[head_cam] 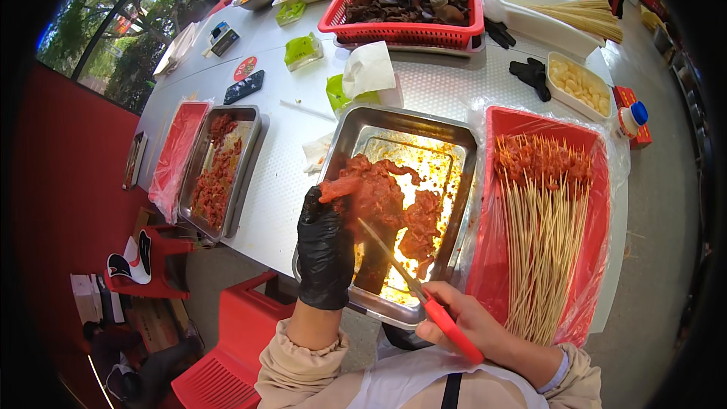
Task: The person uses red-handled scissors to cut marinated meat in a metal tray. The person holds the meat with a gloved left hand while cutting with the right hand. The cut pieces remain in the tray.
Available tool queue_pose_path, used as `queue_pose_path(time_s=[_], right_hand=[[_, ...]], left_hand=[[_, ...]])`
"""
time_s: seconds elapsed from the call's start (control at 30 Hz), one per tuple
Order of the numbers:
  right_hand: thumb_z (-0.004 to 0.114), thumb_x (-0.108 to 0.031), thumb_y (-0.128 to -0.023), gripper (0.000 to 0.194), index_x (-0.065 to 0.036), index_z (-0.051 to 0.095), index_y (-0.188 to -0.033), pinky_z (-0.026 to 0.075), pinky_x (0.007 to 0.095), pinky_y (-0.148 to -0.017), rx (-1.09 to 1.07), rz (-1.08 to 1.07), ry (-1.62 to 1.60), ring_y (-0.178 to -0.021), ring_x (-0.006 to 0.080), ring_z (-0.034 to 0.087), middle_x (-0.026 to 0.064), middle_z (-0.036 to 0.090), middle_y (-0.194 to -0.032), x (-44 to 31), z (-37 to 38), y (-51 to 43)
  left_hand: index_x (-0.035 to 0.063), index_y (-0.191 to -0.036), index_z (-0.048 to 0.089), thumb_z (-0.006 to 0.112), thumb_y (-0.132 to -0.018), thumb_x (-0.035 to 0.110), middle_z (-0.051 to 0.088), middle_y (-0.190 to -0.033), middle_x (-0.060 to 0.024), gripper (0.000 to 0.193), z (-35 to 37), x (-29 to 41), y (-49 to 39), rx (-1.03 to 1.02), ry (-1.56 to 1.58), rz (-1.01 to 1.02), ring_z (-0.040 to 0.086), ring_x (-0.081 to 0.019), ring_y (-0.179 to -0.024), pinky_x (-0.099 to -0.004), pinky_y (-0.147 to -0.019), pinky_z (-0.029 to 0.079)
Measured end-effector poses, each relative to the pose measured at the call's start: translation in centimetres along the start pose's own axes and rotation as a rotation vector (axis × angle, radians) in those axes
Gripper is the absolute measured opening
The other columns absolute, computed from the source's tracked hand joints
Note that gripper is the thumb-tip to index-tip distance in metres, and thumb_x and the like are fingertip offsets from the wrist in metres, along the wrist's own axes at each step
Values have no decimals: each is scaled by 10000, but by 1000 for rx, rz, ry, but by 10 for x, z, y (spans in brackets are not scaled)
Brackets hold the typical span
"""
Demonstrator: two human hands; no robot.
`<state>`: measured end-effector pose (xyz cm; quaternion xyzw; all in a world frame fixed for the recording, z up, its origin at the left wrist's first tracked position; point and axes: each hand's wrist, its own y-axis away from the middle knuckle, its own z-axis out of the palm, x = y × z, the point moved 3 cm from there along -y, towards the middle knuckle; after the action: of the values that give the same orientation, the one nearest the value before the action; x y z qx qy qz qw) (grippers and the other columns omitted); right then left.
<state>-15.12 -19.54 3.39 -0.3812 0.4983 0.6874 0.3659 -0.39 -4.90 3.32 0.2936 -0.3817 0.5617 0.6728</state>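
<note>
My left hand [325, 250], in a black glove, pinches a strip of red marinated meat [339, 188] above the near left part of a steel tray [463, 199]. More of the marinated meat [421, 221] lies in that tray, amid reddish oil. Red-handled scissors [446, 321] are gripped in my bare right hand [474, 318] at the tray's near right edge. Their blades point up and left toward the meat; the tip is close to the glove. To the right, a plastic-lined red bin [596, 227] holds many bamboo skewers [545, 250] with meat threaded on their far ends [542, 162].
A second steel tray [255, 125] of meat stands left, beside a lined red bin [180, 142]. Beyond are tissue packs [303, 50], a phone [244, 87] and a red basket [397, 31] of wood ear fungus. A red chair [238, 329] is at lower left; a person [136, 358] is low behind it.
</note>
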Motion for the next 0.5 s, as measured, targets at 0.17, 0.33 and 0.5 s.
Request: queue_pose_path(time_s=[0.17,0.33,0.5], right_hand=[[668,-339,-810,501,-13,463,-1130,405,251,-656,55,11,-17,-735,102,458,23,473,-782,7,0,-3],[661,-335,-817,488,-13,461,-1124,404,252,-654,112,22,-66,-736,102,455,27,471,-781,0,-7,-2],[656,-342,-821,493,-17,456,-1134,405,252,-654,27,-13,27,-732,101,455,29,473,-780,5,-3,0]], left_hand=[[55,-1121,551,567,-877,120,584,-1070,-34,253,-3,-6,-1,33,-51,-11,559,-149,-970,-263,-858,444],[52,-1115,559,558,-884,125,585,-1081,-35,243,1,-4,1,62,-122,27,555,-148,-979,-271,-867,440],[55,-1144,543,550,-891,133,582,-1091,-36,265,9,-1,0,44,-183,-18,549,-150,-997,-275,-874,437]])
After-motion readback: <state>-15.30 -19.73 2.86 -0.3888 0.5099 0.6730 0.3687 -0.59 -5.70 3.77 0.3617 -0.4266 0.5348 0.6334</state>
